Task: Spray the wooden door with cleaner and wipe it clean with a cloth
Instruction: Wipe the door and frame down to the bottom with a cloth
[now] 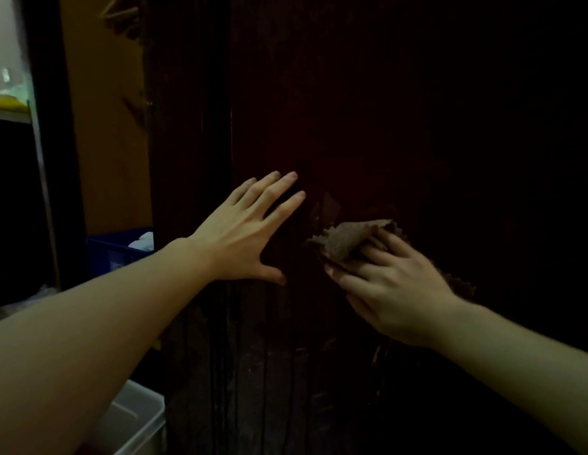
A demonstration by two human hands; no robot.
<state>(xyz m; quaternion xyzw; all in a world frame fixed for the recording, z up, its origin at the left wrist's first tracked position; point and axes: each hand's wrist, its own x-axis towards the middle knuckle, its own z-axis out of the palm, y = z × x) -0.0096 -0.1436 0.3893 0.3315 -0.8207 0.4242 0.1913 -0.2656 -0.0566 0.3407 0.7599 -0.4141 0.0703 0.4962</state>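
I see a blue crate [117,254] at the left middle of the frame, tucked behind my left forearm, with something white [143,241] showing above its rim; I cannot tell what that white thing is. In the lower left corner sits a pale plastic bin [138,418], and its inside is hidden from me. At the upper left a shelf [10,111] carries something yellow [5,101], too blurred to make out.

The dark wooden door [368,110] fills the centre and right of the frame. Its left edge runs down just right of an orange-brown wall [105,142]. The upper centre and the whole right side of the door are bare dark surface, though the right side is too dim for me to find where it ends.

My left hand [243,231] lies flat on the door at the centre of the frame, fingers straight and spread, thumb pointing down. Just to its right and a little lower, apart from it, my right hand [394,284] presses a brown cloth [348,239] against the door, fingers bent over the bunched fabric. The cloth's zigzag edge sticks out above the fingertips and also beyond the wrist side.
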